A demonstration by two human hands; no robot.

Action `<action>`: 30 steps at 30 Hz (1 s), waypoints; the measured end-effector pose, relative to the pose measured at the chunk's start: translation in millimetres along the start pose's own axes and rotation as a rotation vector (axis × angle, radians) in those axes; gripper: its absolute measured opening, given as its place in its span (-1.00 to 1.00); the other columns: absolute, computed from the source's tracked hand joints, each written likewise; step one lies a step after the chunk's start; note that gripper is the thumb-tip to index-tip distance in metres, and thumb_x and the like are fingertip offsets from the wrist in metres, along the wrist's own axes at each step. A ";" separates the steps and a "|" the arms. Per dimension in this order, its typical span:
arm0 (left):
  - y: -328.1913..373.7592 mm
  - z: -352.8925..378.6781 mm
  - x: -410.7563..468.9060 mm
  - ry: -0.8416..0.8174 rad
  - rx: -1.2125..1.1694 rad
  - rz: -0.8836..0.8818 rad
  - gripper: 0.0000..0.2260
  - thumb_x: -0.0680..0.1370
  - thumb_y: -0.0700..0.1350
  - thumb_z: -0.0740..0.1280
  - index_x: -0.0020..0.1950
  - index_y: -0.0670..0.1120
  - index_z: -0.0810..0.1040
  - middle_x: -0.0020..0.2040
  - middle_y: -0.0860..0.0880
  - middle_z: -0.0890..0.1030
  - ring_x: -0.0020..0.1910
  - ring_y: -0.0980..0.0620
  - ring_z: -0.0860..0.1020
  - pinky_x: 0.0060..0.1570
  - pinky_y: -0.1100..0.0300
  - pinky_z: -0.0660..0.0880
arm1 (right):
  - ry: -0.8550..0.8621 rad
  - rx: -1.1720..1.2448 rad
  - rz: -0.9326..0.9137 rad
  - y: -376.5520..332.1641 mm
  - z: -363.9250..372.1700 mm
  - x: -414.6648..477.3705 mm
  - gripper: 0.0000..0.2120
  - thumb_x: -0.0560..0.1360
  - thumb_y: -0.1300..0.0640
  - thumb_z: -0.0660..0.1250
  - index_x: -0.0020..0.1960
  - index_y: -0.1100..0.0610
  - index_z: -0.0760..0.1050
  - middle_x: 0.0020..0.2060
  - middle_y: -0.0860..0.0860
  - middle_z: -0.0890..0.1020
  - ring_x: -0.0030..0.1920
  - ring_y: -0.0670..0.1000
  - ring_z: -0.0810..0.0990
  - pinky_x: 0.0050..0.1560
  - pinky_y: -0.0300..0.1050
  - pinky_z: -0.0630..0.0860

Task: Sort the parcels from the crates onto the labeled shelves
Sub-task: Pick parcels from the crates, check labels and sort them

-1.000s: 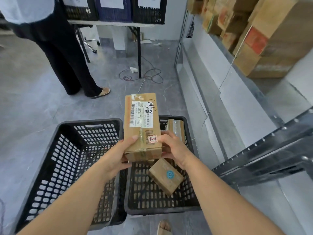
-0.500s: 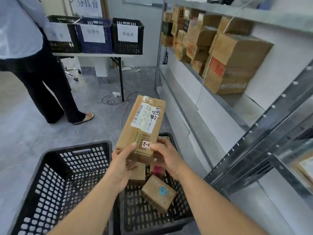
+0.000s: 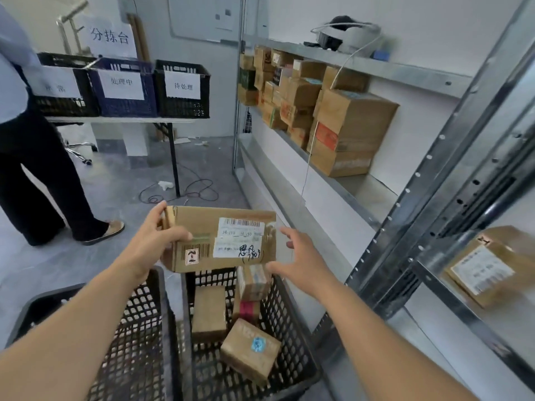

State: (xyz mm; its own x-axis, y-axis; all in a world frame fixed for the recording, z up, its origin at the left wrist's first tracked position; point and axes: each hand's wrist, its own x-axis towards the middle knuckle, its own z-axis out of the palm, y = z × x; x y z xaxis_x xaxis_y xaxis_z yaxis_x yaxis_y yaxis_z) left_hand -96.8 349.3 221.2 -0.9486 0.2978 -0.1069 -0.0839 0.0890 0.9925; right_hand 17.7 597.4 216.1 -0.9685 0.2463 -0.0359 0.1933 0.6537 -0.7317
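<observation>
Parcel [image 3: 220,240]: brown carton, held level above the right crate [image 3: 289,322], label face up, likely so the address can be read against the shelf marks. Left hand [image 3: 150,241] clamps its left end, thumb on top. Right hand [image 3: 301,261] spread, fingers apart, just beside the right edge, contact unclear. Crate contents: several small boxes. Left crate [image 3: 136,328]: contents hidden. Shelves [image 3: 362,204] at right, partly stocked.
</observation>
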 end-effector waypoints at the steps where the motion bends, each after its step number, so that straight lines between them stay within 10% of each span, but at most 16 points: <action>1: 6.3 1.3 1.2 -0.059 0.046 0.015 -0.13 0.34 -0.16 0.47 0.54 0.09 0.11 0.25 -0.03 0.40 0.02 0.08 0.47 -0.08 0.16 0.38 | -0.008 -0.023 -0.021 -0.6 -5.7 -3.4 -0.18 0.38 0.02 0.51 0.51 -0.04 0.16 0.40 -0.03 0.28 0.39 -0.05 0.31 0.40 -0.07 0.29; 6: 41.5 14.6 6.5 -0.273 0.215 0.016 0.06 0.01 0.07 0.45 0.50 0.18 0.17 0.26 -0.01 0.40 0.10 0.04 0.49 -0.04 0.17 0.40 | -0.111 -0.111 -0.090 0.5 -37.3 -17.7 -0.18 0.35 0.05 0.53 0.50 -0.10 0.20 0.38 -0.05 0.31 0.39 -0.05 0.28 0.44 -0.02 0.24; 23: 115.5 157.9 -32.6 -0.757 0.276 0.089 -0.18 0.06 -0.03 0.42 0.34 0.25 0.41 0.20 -0.09 0.60 0.01 -0.20 0.63 -0.16 0.01 0.60 | -0.203 0.295 0.078 57.7 -124.0 -122.6 -0.21 0.23 0.13 0.47 0.40 -0.15 0.27 0.20 0.02 0.56 0.20 -0.03 0.56 0.22 -0.07 0.52; 30: 86.1 197.1 -61.3 -0.618 0.090 0.234 -0.10 0.16 0.22 0.56 0.44 0.14 0.29 0.33 0.02 0.51 0.30 0.01 0.47 0.40 -0.04 0.27 | 0.008 0.397 0.065 79.9 -154.4 -167.6 -0.33 0.23 0.12 0.48 0.24 -0.25 0.32 0.11 -0.02 0.64 0.11 -0.05 0.63 0.16 0.02 0.57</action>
State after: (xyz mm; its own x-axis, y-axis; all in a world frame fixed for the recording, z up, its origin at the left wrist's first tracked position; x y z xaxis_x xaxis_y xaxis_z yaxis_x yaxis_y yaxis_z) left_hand 14.2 526.0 301.5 -0.5868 0.8068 0.0692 0.1540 0.0273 0.9877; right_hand 219.7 718.9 268.8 -0.9548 0.2845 -0.0862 0.1767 0.3101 -0.9342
